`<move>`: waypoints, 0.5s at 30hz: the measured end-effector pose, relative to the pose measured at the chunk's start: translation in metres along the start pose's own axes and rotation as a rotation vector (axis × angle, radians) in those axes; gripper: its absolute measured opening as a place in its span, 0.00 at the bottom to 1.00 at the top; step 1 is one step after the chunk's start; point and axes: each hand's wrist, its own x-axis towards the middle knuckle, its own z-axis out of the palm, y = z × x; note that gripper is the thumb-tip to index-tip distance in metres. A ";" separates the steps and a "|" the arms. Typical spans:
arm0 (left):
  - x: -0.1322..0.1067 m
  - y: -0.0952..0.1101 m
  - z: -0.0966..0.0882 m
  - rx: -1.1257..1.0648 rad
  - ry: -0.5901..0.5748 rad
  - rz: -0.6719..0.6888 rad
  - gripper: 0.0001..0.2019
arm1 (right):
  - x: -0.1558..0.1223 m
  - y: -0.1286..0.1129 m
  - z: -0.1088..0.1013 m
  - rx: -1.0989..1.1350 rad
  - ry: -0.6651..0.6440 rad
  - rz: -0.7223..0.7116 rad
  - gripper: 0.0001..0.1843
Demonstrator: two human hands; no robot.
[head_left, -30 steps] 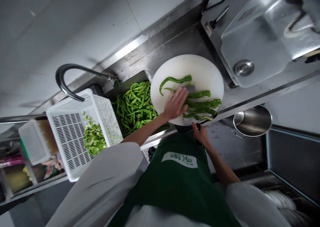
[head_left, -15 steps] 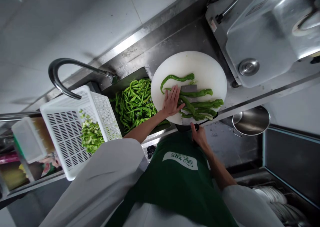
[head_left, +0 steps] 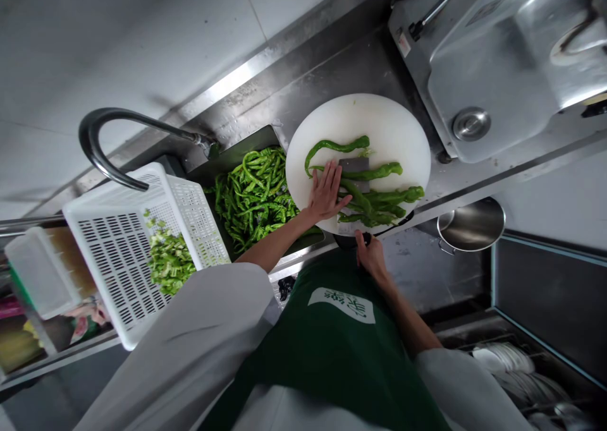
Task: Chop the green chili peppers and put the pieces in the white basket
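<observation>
A round white cutting board (head_left: 327, 115) lies on the steel counter with several long green peppers (head_left: 379, 172) on it, one curved pepper (head_left: 339, 145) apart near the far side. My left hand (head_left: 325, 192) rests flat over the left part of the peppers, fingers stretched out. My right hand (head_left: 372, 256) is wrapped round the dark handle of a knife at the board's near edge. The broad grey knife blade (head_left: 355, 165) shows between the peppers, to the right of my left fingers; part of it is hidden by them.
Left of the board, a sink basin (head_left: 251, 141) holds many whole green peppers (head_left: 258, 188). A white plastic basket (head_left: 118, 254) beside it contains chopped green pieces (head_left: 171, 260), under a curved faucet (head_left: 109, 116). A steel machine (head_left: 493, 83) stands right; a metal pot (head_left: 469, 225) sits lower down.
My right hand and the knife have shifted slightly left, and more of the blade shows among the peppers. My left hand stays in place on the peppers.
</observation>
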 end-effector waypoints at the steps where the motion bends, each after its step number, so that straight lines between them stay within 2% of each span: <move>1: 0.000 0.000 0.000 0.000 -0.008 -0.003 0.47 | -0.001 -0.002 0.001 -0.004 -0.002 -0.001 0.32; 7: 0.000 0.000 0.000 -0.025 -0.003 -0.009 0.47 | -0.001 -0.019 0.013 -0.079 0.022 -0.026 0.31; 12: -0.001 -0.001 0.003 -0.037 0.032 -0.015 0.47 | 0.005 -0.031 0.035 -0.104 0.103 -0.018 0.32; 15: -0.001 0.000 0.003 -0.061 0.035 -0.033 0.46 | 0.010 -0.035 0.045 -0.064 0.097 -0.021 0.32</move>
